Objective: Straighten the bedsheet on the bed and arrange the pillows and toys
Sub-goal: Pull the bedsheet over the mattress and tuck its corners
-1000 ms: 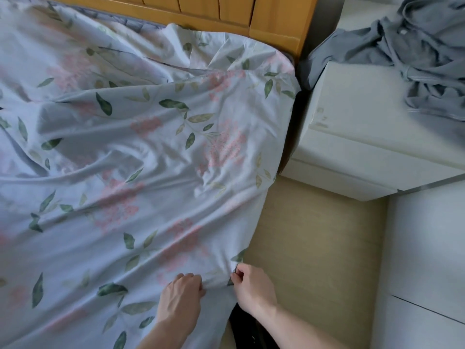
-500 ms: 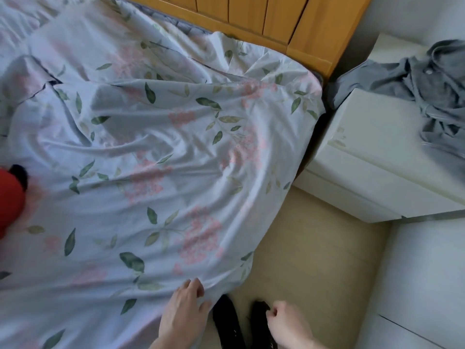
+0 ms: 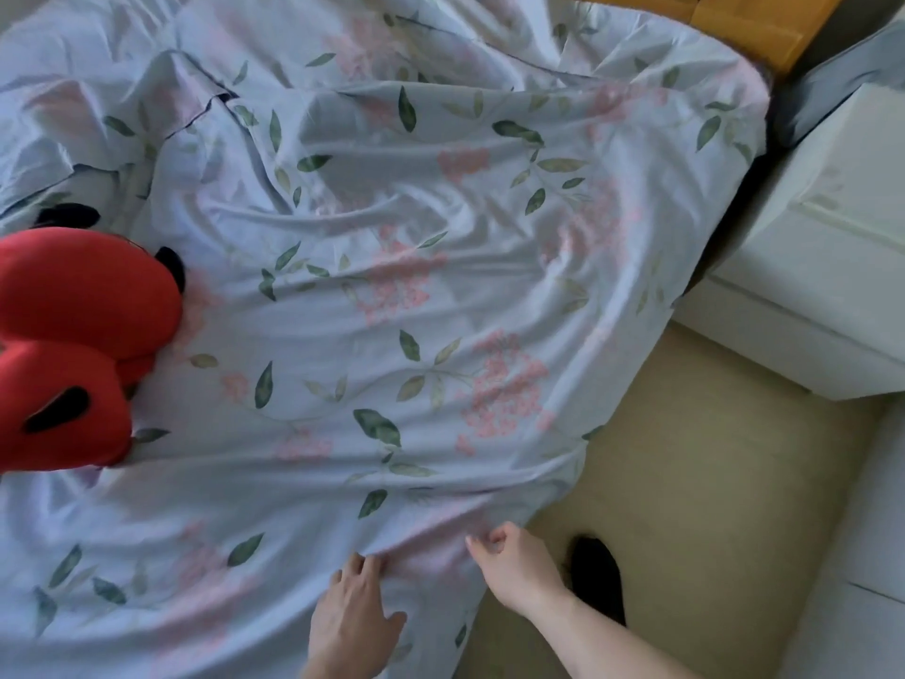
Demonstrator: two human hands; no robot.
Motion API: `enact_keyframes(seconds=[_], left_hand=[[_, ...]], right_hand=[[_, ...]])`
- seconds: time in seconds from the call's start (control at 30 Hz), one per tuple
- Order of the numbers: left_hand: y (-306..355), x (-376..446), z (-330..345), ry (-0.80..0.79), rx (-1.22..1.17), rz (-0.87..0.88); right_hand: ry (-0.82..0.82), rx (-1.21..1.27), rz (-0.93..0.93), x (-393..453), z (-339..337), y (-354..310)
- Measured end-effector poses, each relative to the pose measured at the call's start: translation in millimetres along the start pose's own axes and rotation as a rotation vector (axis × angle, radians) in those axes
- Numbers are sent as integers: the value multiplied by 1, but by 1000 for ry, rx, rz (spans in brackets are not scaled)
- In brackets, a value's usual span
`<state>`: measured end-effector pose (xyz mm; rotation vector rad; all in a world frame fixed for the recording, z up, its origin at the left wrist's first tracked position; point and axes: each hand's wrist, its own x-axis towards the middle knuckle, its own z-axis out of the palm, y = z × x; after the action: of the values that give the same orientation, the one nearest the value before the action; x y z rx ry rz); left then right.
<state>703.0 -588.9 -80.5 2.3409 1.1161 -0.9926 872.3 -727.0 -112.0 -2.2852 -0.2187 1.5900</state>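
A pale blue bedsheet (image 3: 392, 247) printed with green leaves and pink flowers covers the bed, wrinkled across its middle and hanging over the near right edge. A red plush toy (image 3: 73, 345) with black patches lies on the sheet at the far left. My left hand (image 3: 352, 619) rests flat on the sheet at the bed's near edge, fingers spread. My right hand (image 3: 514, 566) is beside it at the hanging edge, fingers curled; whether it pinches the cloth is unclear. No pillow shows uncovered.
A wooden headboard (image 3: 749, 22) runs along the top right. A white bedside cabinet (image 3: 822, 267) stands right of the bed with grey cloth (image 3: 842, 76) on it. Beige floor (image 3: 685, 482) lies between; a dark-socked foot (image 3: 597, 575) is on it.
The view has swung left, bringing the red toy into sight. My left hand let go of the sheet's edge and now lies flat; my right hand came back to the sheet's edge.
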Motion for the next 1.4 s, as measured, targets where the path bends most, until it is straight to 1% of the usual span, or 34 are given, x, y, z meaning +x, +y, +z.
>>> enact_keyframes(seconds=[0.1,0.23,0.3,0.4,0.47,0.63,0.7,0.8,0.87,0.9,0.97,1.03,1.07,1.13,1.23,1.33,1.4], left_hand=[[-20,2,15,9,61,85],[-43,5,32,12,165,184],[-57,6,40,6,191,217],[-72,6,48,23,216,270],[-79,0,52,18,185,297],[-92,-26,57,-4,104,332],[-97,-36,56,-46,96,343],[-110,-49,59,-127,129,356],[-118,-57,60,-164,155,342],[-123,-63,61,-167,160,330],[-138,-69,64,-180,164,269],[-159,-81,73,-194,166,216],[-168,-83,77,-211,159,190],[-185,-93,90,-216,158,150],[-199,-108,111,-136,169,112],[-205,-120,135,-41,138,99],[-207,-121,146,10,111,123]], right_hand=[[72,23,75,-2,39,-11],[163,112,240,-2,83,-14],[212,126,260,-2,105,-13],[271,163,167,-3,125,-15],[312,159,136,-10,131,-15],[415,24,79,-54,125,3],[412,-24,26,-74,125,9],[419,4,-64,-99,131,15],[447,20,-78,-102,133,19],[462,4,-56,-103,135,21],[446,-21,67,-94,142,28],[346,-40,196,-91,155,39],[292,-37,218,-90,161,44],[207,-30,160,-91,178,48],[129,-19,77,-95,210,45],[95,-64,80,-99,244,47],[86,-75,75,-96,264,44]])
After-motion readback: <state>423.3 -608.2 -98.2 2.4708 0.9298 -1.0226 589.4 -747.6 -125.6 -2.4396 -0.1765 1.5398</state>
